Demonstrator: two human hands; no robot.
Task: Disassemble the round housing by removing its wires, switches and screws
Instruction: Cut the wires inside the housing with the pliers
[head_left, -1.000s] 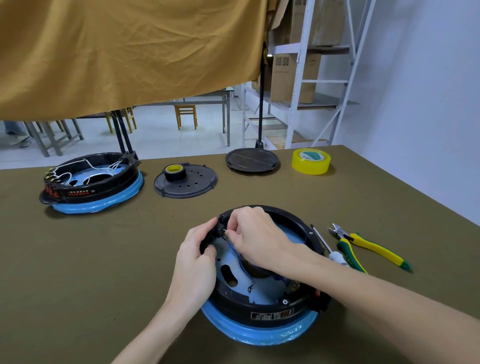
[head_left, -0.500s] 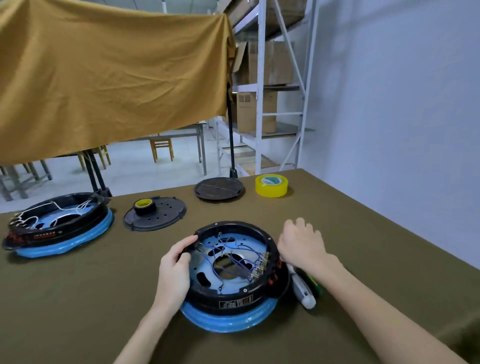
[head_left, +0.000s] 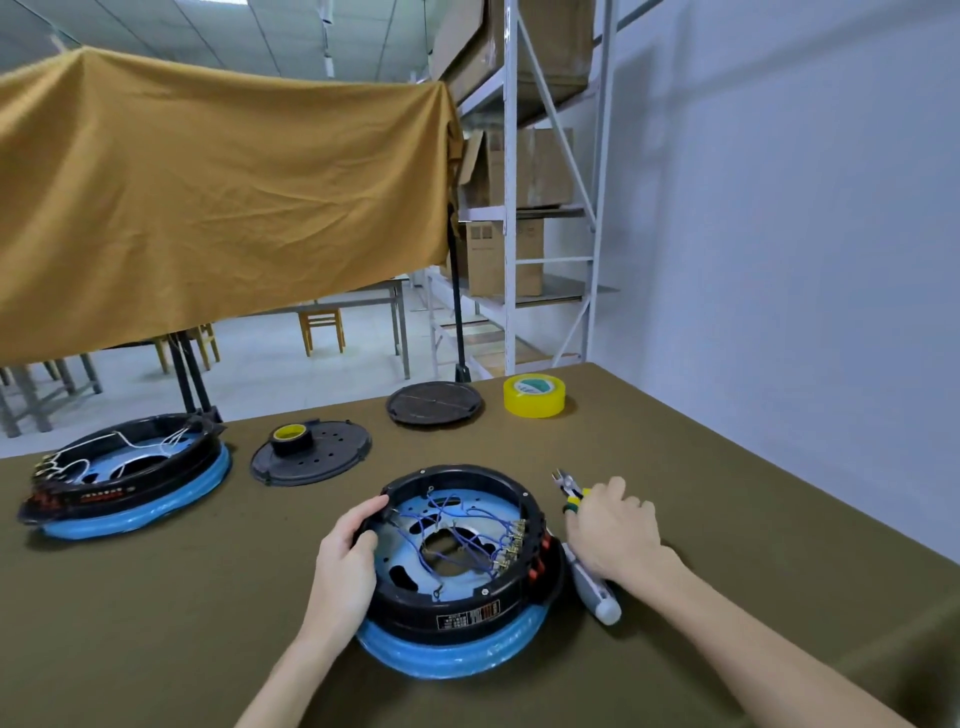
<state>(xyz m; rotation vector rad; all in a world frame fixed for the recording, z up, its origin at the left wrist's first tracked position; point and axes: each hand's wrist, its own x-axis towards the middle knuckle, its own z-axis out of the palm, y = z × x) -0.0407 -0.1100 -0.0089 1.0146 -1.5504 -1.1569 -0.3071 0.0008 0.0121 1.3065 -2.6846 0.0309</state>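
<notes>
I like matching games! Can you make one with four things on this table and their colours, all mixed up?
Things:
1. tape roll
2. wires in the near housing
3. wires in the far housing
4. flat round cover

Colours:
A. white
B. black
C. yellow
D. blue

Pairs: 1-C, 2-D, 3-A, 4-B

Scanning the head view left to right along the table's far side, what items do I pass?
White-wired housing → perforated black disc carrying a small tape roll → plain black cover → yellow tape roll.
</notes>
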